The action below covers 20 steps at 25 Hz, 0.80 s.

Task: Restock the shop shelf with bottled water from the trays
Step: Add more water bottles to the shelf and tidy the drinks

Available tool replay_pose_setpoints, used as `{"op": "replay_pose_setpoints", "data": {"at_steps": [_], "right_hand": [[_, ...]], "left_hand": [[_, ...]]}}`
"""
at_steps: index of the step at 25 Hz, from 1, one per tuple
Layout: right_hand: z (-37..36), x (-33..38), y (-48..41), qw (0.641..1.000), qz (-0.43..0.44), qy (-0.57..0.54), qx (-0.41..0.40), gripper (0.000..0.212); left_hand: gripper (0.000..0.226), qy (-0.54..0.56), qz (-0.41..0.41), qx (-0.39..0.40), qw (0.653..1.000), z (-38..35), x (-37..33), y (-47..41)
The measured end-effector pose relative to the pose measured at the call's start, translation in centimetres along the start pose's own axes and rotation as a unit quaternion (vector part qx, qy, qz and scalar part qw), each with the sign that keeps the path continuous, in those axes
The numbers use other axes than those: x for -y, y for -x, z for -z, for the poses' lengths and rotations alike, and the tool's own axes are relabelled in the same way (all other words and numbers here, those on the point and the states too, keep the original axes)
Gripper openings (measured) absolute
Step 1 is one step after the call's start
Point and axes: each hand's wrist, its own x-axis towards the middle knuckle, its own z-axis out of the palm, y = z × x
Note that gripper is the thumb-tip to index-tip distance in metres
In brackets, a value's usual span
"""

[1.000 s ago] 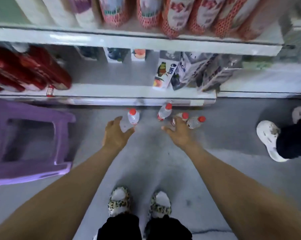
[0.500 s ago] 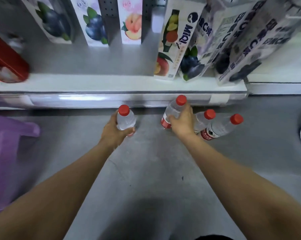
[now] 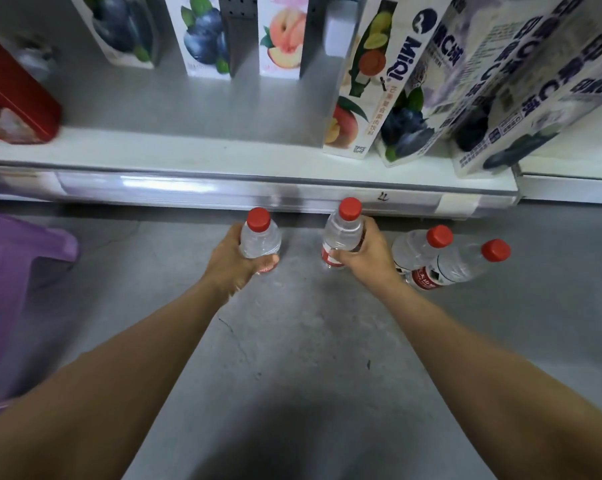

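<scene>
Your left hand (image 3: 232, 258) is wrapped round one clear plastic water bottle with a red cap (image 3: 260, 239), your right hand (image 3: 365, 252) round another (image 3: 341, 233); both bottles stand upright, caps up, just above the grey floor (image 3: 292, 341). The white bottom shelf (image 3: 188, 150) lies straight ahead and slightly higher, bare between the cartons. Two more bottles (image 3: 445, 258) lean just right of your right hand.

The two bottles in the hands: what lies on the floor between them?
Nothing: in the head view, only bare grey floor separates the left hand's bottle from the right hand's bottle.
</scene>
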Motion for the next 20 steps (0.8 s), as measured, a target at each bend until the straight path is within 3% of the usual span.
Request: {"op": "replay_pose_setpoints", "data": {"at_steps": [7, 13, 16, 20], "right_hand": [[4.5, 7.3, 9.8, 0.96, -0.159, -0.18, 0.146, 0.038], [12.6, 17.6, 19.7, 0.886, -0.265, -0.303, 0.229, 0.054], [18.4, 24.5, 24.1, 0.87, -0.269, -0.317, 0.265, 0.066], [26.1, 35.8, 28.5, 0.891, -0.195, -0.304, 0.274, 0.064]], "left_hand": [[0.044, 0.092, 0.145, 0.083, 0.982, 1.7, -7.7, 13.5], [0.065, 0.23, 0.271, 0.061, 0.933, 5.9, -20.0, 26.7], [0.082, 0.283, 0.277, 0.071, 0.916, 8.7, -28.1, 32.1], [0.08, 0.312, 0.22, 0.049, 0.923, 12.8, -39.7, 38.3]]}}
